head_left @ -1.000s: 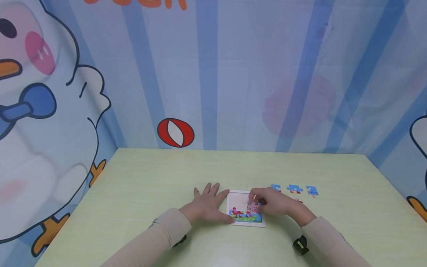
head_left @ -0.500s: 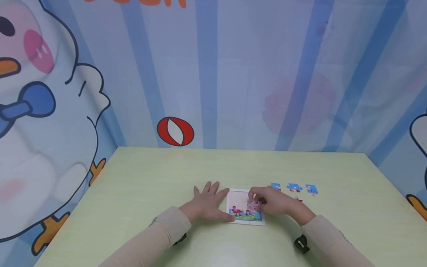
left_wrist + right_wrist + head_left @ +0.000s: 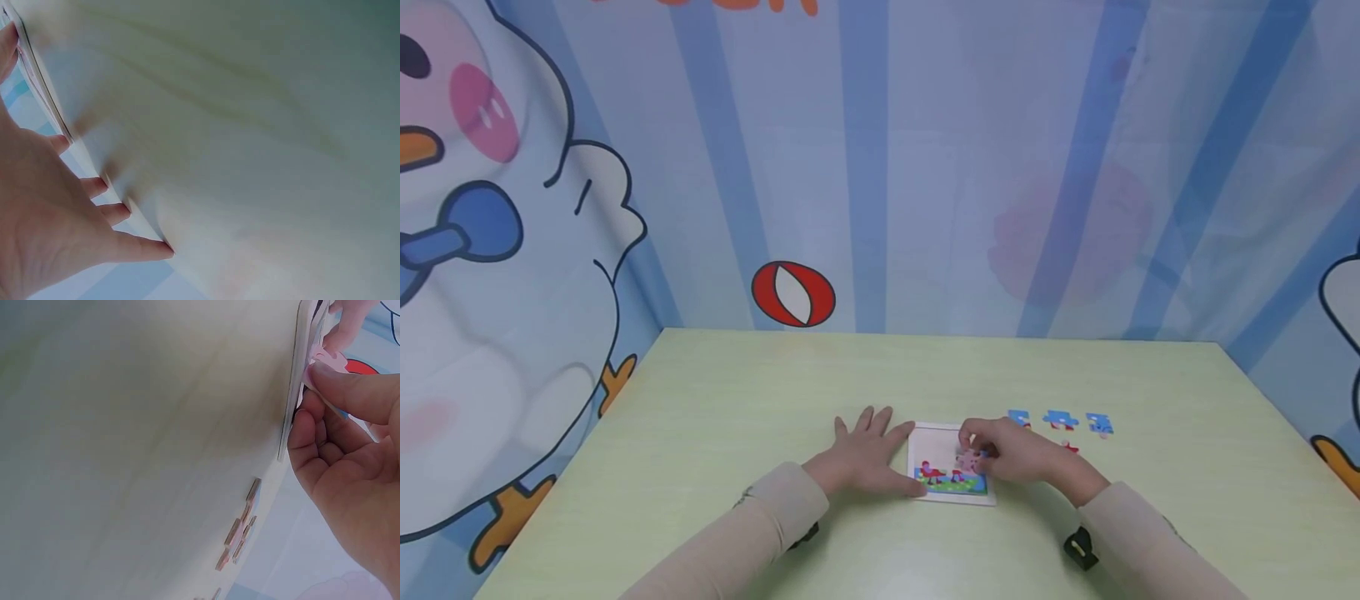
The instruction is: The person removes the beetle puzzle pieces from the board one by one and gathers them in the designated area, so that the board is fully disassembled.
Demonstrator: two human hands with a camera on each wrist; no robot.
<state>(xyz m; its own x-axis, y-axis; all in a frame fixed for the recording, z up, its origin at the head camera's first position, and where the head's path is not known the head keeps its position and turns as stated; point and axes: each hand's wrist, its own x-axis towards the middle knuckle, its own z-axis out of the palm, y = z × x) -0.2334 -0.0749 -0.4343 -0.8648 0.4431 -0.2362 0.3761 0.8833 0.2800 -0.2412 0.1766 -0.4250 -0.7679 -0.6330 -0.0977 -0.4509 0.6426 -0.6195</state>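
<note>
A white-framed jigsaw puzzle board (image 3: 936, 443) lies flat on the table, its lower part filled with a green, blue and red picture. My left hand (image 3: 867, 460) is spread flat on the table, index fingertip and thumb resting at the board's left edge. Over the board's right side, my right hand (image 3: 1017, 450) pinches a pink puzzle piece (image 3: 967, 461) between thumb and fingers. The right wrist view shows that piece (image 3: 329, 359) tilted close over the board's frame. Part of the piece is hidden by the fingers.
Several loose blue puzzle pieces (image 3: 1061, 419) lie beyond my right hand, with a red one (image 3: 1070, 447) partly hidden behind the wrist. The pale table (image 3: 760, 375) ends at a striped cartoon curtain (image 3: 925, 167).
The view has shifted very slightly. Both hands keep their places, the right one still pinching the pink piece at the board's right side.
</note>
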